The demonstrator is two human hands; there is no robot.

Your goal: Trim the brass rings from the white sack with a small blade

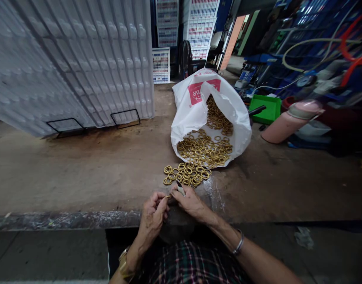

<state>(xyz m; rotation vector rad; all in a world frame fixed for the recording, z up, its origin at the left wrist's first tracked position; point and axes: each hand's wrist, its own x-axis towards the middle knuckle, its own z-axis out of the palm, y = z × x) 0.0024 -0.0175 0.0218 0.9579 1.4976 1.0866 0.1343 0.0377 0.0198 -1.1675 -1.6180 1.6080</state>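
A white plastic bag (198,114) with red print lies open on the worn workbench (80,173), spilling brass rings (203,148). A small heap of loose brass rings (187,173) sits just in front of the bag's mouth. My left hand (153,215) is closed in a pinch on one brass ring (168,196) at the bench's near edge. My right hand (189,201) is closed around a small tool with a dark tip (180,188), right beside the ring. A gold watch is on my left wrist, a metal bangle on my right.
A large stack of clear plastic bottles (80,59) fills the back left of the bench. A pink cylinder (290,120) and a green tray (265,108) lie at the right. White crates (161,65), a fan and blue machinery with hoses stand behind.
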